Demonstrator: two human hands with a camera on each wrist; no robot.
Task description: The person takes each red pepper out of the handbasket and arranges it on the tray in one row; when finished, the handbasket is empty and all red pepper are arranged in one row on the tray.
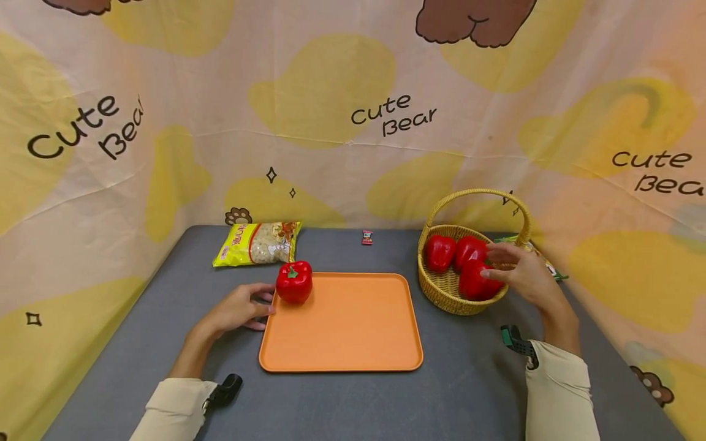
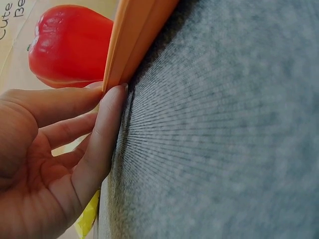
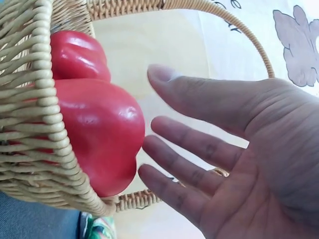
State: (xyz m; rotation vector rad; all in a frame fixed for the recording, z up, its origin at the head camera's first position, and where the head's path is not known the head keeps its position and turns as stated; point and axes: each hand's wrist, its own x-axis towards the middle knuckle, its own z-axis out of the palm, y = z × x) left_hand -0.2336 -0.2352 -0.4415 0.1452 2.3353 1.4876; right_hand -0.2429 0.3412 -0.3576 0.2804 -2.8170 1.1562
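Note:
At its left edge, the orange tray (image 1: 342, 331) is pinched between the thumb and a finger of my left hand (image 1: 239, 308); the left wrist view shows the fingertips at the rim (image 2: 115, 64). A red bell pepper (image 1: 294, 282) with a green stem sits in the tray's back left corner, just beyond that hand. To the right, a wicker basket (image 1: 449, 303) holds several red bell peppers. My right hand (image 1: 521, 272) reaches over the basket's right side, fingers spread and extended. Its fingertips are right at the nearest pepper (image 3: 99, 134), with nothing held.
A yellow bag of food (image 1: 259, 244) lies behind the tray at the left. A small red wrapped piece (image 1: 367, 237) lies at the table's back. Behind the basket, a green packet (image 1: 554, 271) is partly hidden. The basket's tall handle (image 1: 477, 191) arches upward. A printed cloth surrounds the grey table (image 1: 353, 404).

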